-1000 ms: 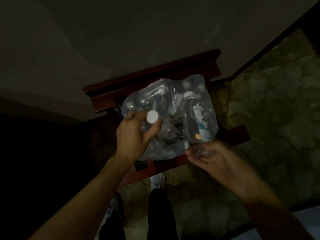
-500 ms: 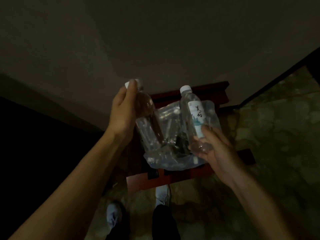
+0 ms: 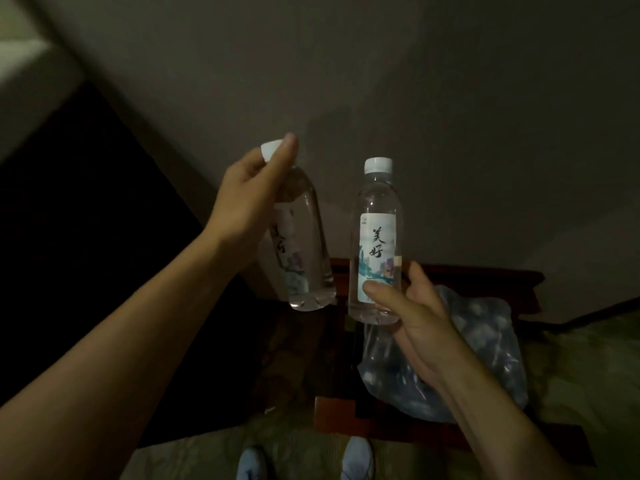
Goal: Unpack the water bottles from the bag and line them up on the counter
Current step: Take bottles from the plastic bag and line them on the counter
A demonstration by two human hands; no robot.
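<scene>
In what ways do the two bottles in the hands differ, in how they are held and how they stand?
The left bottle is gripped near its cap by the left hand and tilts; the right bottle stands upright, held low on its label by the right hand. The right bottle's label faces the camera; the left bottle's is partly turned away. Both are clear with white caps.
</scene>
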